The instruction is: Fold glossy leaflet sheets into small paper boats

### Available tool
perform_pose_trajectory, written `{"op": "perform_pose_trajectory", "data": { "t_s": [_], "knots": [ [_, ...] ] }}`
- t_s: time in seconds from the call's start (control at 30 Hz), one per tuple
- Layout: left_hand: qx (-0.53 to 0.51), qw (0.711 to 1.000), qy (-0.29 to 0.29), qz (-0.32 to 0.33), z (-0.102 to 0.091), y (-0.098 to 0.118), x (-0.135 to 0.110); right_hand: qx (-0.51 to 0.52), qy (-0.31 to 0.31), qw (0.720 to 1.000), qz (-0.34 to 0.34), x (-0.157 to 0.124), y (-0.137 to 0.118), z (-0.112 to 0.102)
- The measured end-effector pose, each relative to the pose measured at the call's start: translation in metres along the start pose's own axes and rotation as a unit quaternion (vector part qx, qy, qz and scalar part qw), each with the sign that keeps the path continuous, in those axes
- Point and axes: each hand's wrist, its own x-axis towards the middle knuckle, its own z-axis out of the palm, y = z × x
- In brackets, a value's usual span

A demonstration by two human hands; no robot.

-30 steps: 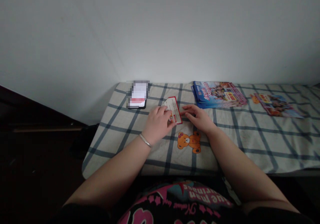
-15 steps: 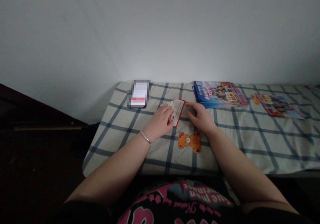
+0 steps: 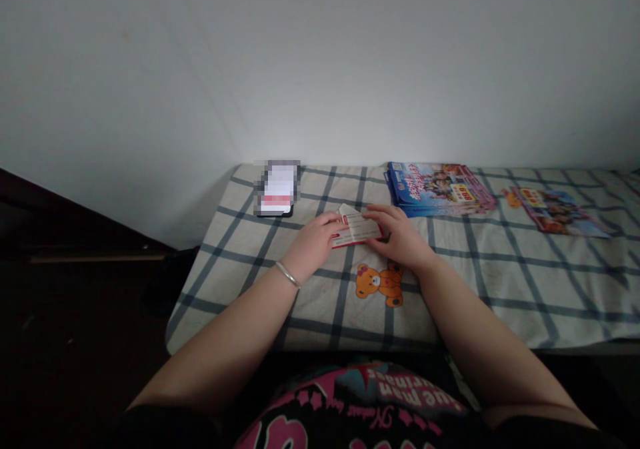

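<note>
Between my two hands is a small piece of folded paper (image 3: 357,230), white with red edging and printed text. My left hand (image 3: 316,237), with a silver bangle at the wrist, grips the paper's left end. At the other end, my right hand (image 3: 395,235) has its thumb and fingers closed on the paper. The fingers cover both ends, and a pale corner sticks up at the back. Just in front of the paper, an orange bear (image 3: 379,285) is printed on the checked cloth (image 3: 320,312).
A phone (image 3: 278,189) with a blurred screen lies at the back left. A stack of colourful leaflets (image 3: 435,189) is at the back, right of centre. Farther right lies another leaflet (image 3: 557,212). The white wall (image 3: 320,69) rises behind the table.
The paper has turned from slanted to lying nearly crosswise. My right hand, which was apart from it, has moved left and taken hold of its right end.
</note>
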Motion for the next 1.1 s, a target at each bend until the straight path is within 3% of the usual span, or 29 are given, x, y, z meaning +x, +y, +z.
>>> {"op": "perform_pose_trajectory", "data": {
  "t_s": [0.23,0.53,0.7,0.97,1.1],
  "knots": [
    [-0.021,1.0,-0.011,0.018,-0.004,0.003,0.001,-0.037,-0.09,0.994,-0.054,-0.001,-0.007,0.002],
    [-0.037,0.997,-0.022,0.057,0.0,0.007,0.0,-0.055,-0.101,0.991,-0.066,0.001,-0.018,0.0],
    [-0.011,0.999,-0.012,0.032,-0.003,0.012,-0.002,-0.084,-0.094,0.991,-0.048,0.001,-0.022,0.001],
    [0.041,0.999,-0.013,0.021,-0.014,0.018,-0.004,-0.16,-0.104,0.977,-0.094,0.002,-0.034,-0.003],
    [0.05,0.999,-0.013,0.019,-0.015,0.019,-0.004,-0.209,-0.099,0.969,-0.083,0.003,-0.04,-0.004]
  ]
}}
